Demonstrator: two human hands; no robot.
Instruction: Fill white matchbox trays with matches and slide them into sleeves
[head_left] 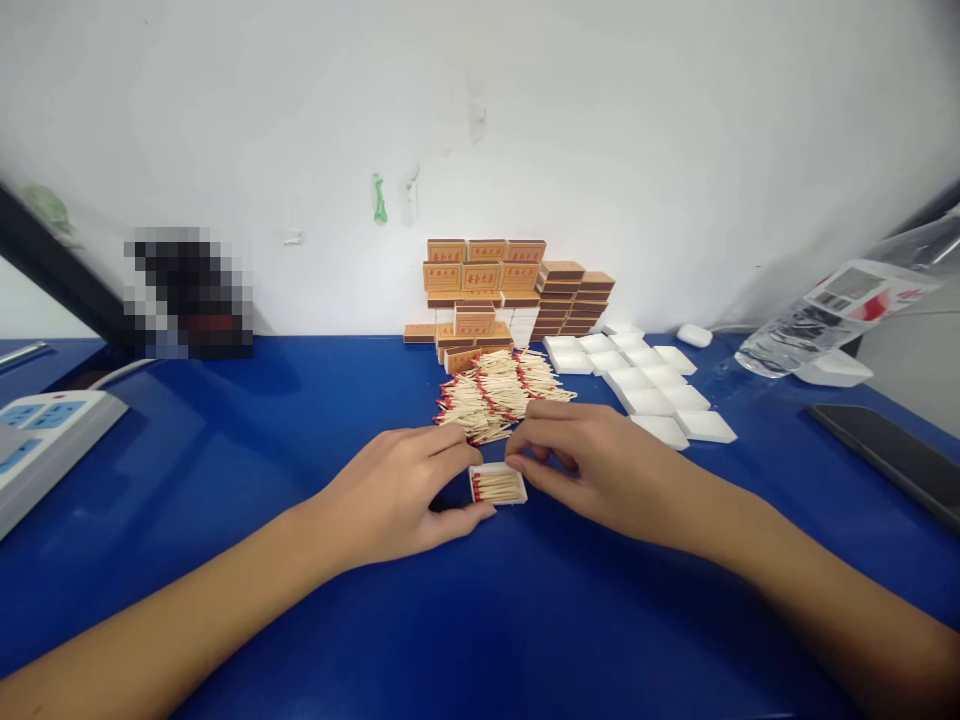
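Left hand (409, 490) is likely steadying a tray (491, 467) of matches (497, 488) between parted thumb and fingers; right hand (592, 455) is showing near-closed fingertips, hold unclear.

The table (480, 620) is open on the near side of the tray (491, 468). Matches (501, 390) block the far side; the left hand (405, 492) and right hand (596, 462) flank it.

A black phone (889, 455) lies near a bottle (799, 318).
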